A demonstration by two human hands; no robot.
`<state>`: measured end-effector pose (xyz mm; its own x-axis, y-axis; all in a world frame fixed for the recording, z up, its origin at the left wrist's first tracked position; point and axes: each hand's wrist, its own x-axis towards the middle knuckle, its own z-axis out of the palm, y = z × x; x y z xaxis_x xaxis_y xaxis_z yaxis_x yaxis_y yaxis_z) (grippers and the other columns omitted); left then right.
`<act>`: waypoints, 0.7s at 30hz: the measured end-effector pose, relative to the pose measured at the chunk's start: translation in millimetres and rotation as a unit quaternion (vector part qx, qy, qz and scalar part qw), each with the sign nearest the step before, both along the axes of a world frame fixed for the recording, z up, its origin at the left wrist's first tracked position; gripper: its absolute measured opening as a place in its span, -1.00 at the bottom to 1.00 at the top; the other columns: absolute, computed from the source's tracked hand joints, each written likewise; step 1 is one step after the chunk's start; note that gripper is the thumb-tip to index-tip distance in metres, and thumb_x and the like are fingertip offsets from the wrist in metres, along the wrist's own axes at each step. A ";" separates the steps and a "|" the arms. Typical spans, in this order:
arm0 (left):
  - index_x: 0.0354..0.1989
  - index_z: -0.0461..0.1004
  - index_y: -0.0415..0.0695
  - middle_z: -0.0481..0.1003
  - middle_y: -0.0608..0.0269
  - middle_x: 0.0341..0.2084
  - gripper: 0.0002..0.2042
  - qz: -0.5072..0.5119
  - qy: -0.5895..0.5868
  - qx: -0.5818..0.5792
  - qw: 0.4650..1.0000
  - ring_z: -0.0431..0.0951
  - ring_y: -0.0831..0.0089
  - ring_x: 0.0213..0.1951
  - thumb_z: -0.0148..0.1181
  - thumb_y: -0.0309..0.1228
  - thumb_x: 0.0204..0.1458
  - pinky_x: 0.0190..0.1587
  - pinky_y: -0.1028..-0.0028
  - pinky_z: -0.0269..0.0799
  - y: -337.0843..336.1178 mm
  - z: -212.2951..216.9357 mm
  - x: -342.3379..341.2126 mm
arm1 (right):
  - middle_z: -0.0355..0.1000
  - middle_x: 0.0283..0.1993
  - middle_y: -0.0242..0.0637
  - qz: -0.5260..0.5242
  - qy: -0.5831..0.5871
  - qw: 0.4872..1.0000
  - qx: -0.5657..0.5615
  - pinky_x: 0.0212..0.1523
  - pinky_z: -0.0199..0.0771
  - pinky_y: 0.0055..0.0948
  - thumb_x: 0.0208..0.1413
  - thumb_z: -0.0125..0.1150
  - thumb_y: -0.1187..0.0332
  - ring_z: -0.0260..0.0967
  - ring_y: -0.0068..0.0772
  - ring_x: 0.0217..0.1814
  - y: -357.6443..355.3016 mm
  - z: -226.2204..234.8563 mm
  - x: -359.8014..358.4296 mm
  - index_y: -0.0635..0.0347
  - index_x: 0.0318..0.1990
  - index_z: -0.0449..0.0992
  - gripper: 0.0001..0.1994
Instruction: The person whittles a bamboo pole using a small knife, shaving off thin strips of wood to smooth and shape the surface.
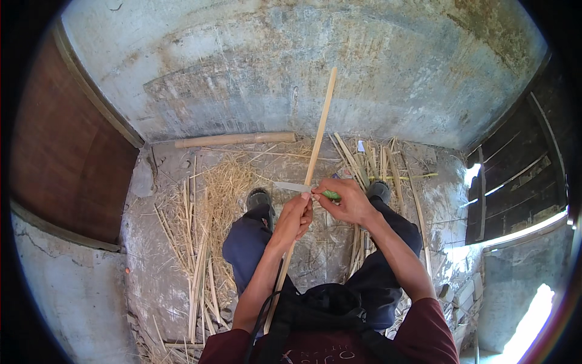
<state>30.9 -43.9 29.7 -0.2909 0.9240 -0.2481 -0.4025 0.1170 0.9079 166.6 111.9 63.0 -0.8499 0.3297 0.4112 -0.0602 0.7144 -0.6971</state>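
Observation:
A long, pale bamboo strip [321, 130] slants from near my lap up toward the far wall. My left hand [294, 219] is closed around its lower middle. In my right hand [347, 202] is a knife [293, 186] with a green handle [331, 195], gripped close to the blade. The blade points left and lies across the strip, just above my left fingers. Both hands almost meet at this spot, and the fingertips partly hide where blade and strip come together.
Bamboo strips [199, 273] and curly shavings [225, 191] lie left of my feet. More strips [385, 161] are piled at the right. A bamboo pole [236, 139] rests along the far wall [303, 73]. A brown panel [73, 139] stands left; dark slats [515, 176] are at right.

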 end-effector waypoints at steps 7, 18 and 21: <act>-0.12 0.35 -0.11 0.11 0.51 -0.63 -0.57 -0.016 -0.007 0.025 1.000 0.02 0.71 -0.75 -0.15 0.04 0.57 -0.74 0.57 -0.02 -0.3 -12.4 -0.1 | 0.64 -0.23 -0.10 0.003 -0.009 1.000 0.010 -0.26 0.59 -0.10 0.17 0.40 0.46 0.63 0.10 -0.23 1.3 3.6 2.5 0.19 -0.12 0.63 -0.86; -0.17 0.34 -0.04 0.09 0.53 -0.64 -0.55 0.008 0.013 0.015 1.000 0.00 0.71 -0.72 -0.13 0.11 0.54 -0.69 0.54 -0.07 1.8 -10.5 6.3 | 0.64 -0.27 -0.13 0.000 -0.013 0.999 0.029 -0.31 0.57 -0.20 0.19 0.39 0.52 0.64 -0.04 -0.29 -1.1 7.0 3.3 0.24 -0.15 0.64 -0.89; -0.31 0.25 0.01 0.08 0.53 -0.67 -0.54 0.024 0.027 0.006 0.999 0.00 0.70 -0.72 -0.13 0.10 0.55 -0.68 0.52 -0.09 4.5 -6.9 9.3 | 0.62 -0.28 -0.12 -0.002 -0.005 0.999 0.044 -0.33 0.55 -0.17 0.20 0.39 0.50 0.62 -0.01 -0.30 1.2 1.2 2.3 0.24 -0.15 0.63 -0.90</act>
